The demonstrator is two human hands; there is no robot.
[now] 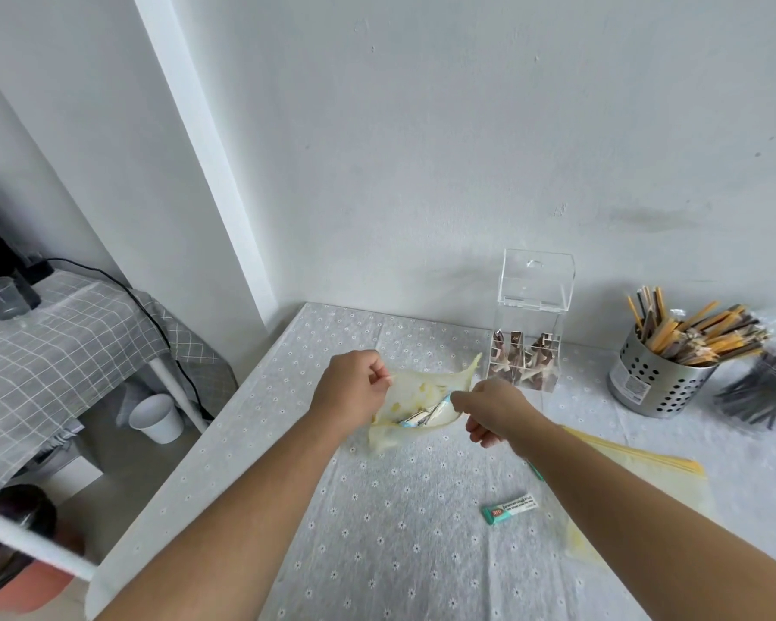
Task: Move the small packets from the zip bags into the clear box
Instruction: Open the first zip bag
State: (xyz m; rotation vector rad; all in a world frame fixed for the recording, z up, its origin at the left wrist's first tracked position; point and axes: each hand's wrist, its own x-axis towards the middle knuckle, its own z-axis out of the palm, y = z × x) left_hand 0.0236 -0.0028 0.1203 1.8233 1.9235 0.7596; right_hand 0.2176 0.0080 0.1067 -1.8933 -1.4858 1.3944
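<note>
A yellowish clear zip bag (415,394) is held above the table between both hands. My left hand (355,387) pinches its left lip, and my right hand (489,407) pinches the right lip, pulling the mouth apart. Small blue-and-white packets (426,415) lie inside the bag. One green-and-white packet (509,508) lies loose on the cloth in front. The clear box (529,324), its lid raised, stands behind the bag against the wall with brown packets in its lower compartments. A second zip bag (637,463) lies flat under my right forearm.
A perforated metal cup (650,380) full of long stick sachets stands at the right, with a pile of dark sticks (762,392) beside it. The table's left edge (184,463) drops to a floor with a white paper cup (155,416). A checked-cloth side table (63,333) stands far left.
</note>
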